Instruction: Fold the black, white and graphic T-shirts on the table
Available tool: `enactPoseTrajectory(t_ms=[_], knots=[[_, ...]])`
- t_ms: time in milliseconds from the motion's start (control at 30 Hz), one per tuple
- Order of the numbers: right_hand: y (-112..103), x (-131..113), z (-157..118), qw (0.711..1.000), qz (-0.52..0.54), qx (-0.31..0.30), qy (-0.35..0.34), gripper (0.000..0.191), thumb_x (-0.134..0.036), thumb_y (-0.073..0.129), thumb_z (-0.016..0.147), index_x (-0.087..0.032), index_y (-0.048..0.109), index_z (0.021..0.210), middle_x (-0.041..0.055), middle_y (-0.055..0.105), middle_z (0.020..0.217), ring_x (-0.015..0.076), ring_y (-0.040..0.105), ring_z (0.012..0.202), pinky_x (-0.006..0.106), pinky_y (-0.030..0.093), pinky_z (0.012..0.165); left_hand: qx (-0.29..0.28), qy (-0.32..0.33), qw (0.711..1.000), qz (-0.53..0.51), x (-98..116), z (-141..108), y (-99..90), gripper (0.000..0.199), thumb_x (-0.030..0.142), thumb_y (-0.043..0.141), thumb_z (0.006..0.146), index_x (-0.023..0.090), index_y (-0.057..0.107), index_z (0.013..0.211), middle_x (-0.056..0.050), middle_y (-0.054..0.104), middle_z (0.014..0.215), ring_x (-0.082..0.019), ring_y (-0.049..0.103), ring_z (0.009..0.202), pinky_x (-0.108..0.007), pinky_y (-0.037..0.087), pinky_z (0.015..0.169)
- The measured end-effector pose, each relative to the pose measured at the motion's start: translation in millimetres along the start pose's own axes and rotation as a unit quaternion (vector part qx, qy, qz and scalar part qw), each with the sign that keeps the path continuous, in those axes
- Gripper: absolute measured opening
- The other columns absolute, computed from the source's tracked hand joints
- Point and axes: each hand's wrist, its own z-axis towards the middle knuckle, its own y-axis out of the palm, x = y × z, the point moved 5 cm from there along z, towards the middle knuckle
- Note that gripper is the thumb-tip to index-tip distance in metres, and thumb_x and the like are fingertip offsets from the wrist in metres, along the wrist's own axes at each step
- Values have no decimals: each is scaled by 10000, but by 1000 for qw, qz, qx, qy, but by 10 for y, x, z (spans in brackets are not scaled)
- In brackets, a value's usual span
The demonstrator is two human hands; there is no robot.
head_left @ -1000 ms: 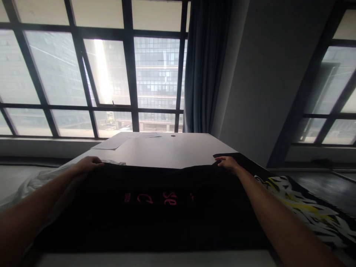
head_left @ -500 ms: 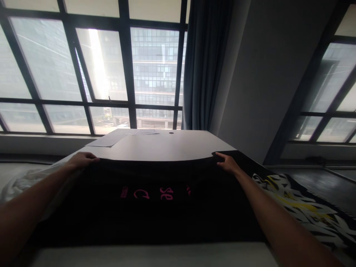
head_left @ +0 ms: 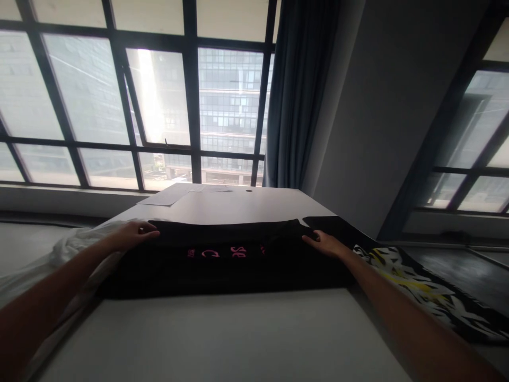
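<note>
A black cloth (head_left: 238,273) with pink lettering lies in a long band across the white table. At its far left corner my left hand (head_left: 135,234) is closed, with the fingertips pinching the edge. My right hand (head_left: 325,244) is closed on the cloth near its far right end, thumb and fingers at a small raised fold. Between the hands the far edge runs nearly straight, dipping slightly at the right. Some fingertips of both hands are hidden against the dark fabric.
The white table (head_left: 230,334) stretches toward the windows, with paper sheets (head_left: 165,197) at its far left. Whitish crumpled material (head_left: 79,246) hangs along the left side. On the right lies a black fabric with a white and yellow pattern (head_left: 425,292). A dark curtain (head_left: 292,106) hangs beyond.
The cloth's near edge has moved away from me, baring more table in front. The band looks narrower, and its right far corner has slackened. Both hands have stayed on it, the left shifting inward.
</note>
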Motion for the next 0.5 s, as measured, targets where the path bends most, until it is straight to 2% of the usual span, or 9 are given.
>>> enactPoseTrajectory(t_ms=[67,133,200,300,400,467,500], knots=[[-43,68,-204,1000,-5,17,-6,903,-685,577,803,-73,418,1448,201,636,1270,327,622,1142,380,489,941,-79,14,997,-4,100,-287,62,818,752,563,634,155,663,1184,-100,717,1167,-269,656,1064,-289,497,893],[-106,102,-374,999,-10,31,-16,871,-661,617,786,-90,451,1422,187,663,1220,317,648,1087,366,503,898,-152,10,988,5,113,-549,122,864,711,648,577,186,624,1263,-88,688,1227,-276,645,1088,-295,504,898],[-163,131,-505,999,-13,37,-15,815,-636,641,781,-103,499,1382,170,693,1153,301,673,1020,349,512,854,-177,18,984,29,78,-729,163,839,612,730,520,228,627,1259,-66,676,1232,-291,635,1091,-314,508,899],[-188,194,-635,999,-8,41,-2,772,-585,689,760,-106,537,1346,151,722,1076,288,694,960,336,519,823,-127,53,989,46,19,-819,211,609,473,736,496,238,705,1057,-41,700,1097,-301,637,1029,-335,506,886],[-123,253,-708,999,-11,43,-8,711,-511,731,740,-95,583,1297,165,724,1082,299,688,990,344,519,840,-79,91,993,9,1,-794,268,342,389,622,558,215,709,840,-34,706,917,-276,648,911,-352,501,862],[-71,265,-733,998,-18,51,-30,604,-451,736,743,-107,635,1229,167,716,1118,305,673,1038,350,511,873,-56,91,993,-49,-18,-756,273,298,368,556,586,210,698,794,-26,709,832,-264,655,866,-355,505,852],[-51,265,-740,997,-20,57,-42,542,-426,729,751,-120,658,1193,160,715,1126,303,668,1051,351,506,886,-37,70,994,-80,-51,-732,257,297,375,547,591,210,696,788,-23,716,813,-263,661,861,-350,513,845]])
